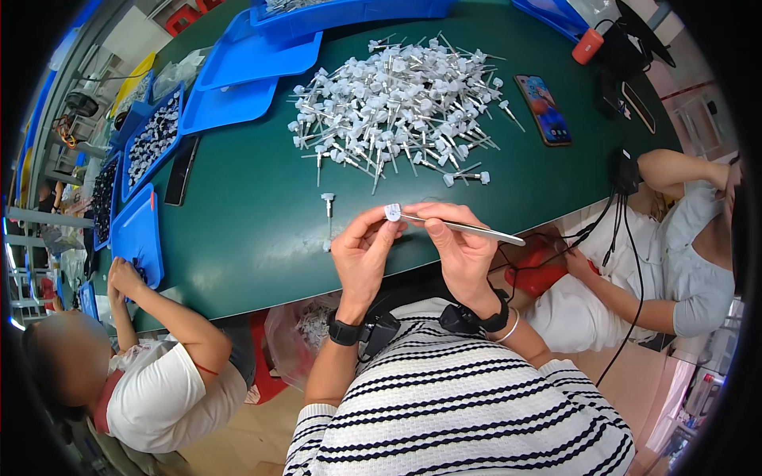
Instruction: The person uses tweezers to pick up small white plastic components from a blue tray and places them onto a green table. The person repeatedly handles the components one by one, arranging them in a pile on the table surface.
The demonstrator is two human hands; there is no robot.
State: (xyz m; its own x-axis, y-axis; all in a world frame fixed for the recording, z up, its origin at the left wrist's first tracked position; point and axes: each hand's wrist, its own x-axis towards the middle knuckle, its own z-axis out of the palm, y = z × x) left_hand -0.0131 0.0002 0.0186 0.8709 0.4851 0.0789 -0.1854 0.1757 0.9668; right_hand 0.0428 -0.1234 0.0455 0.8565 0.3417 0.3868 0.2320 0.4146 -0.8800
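Note:
My left hand (361, 252) is closed, pinching a small white plastic-headed part (393, 212) between thumb and fingers above the table's near edge. In my right hand (463, 252) is a pair of metal tweezers (494, 233), their tip touching or right beside the white part. Fingers cover most of the part's lower side. A single similar part (329, 210) with a thin metal stem lies on the table just beyond my left hand. Farther off is a large heap of white-headed parts (397, 107) with thin stems, a few scattered at its edges.
The green table (246, 186) carries blue trays (230, 107) at the far left and a blue bin (357, 11) behind the heap. A smartphone (544, 109) lies right of the heap; a dark phone (182, 170) lies left. Black cables (627, 230) hang at right. People sit on both sides.

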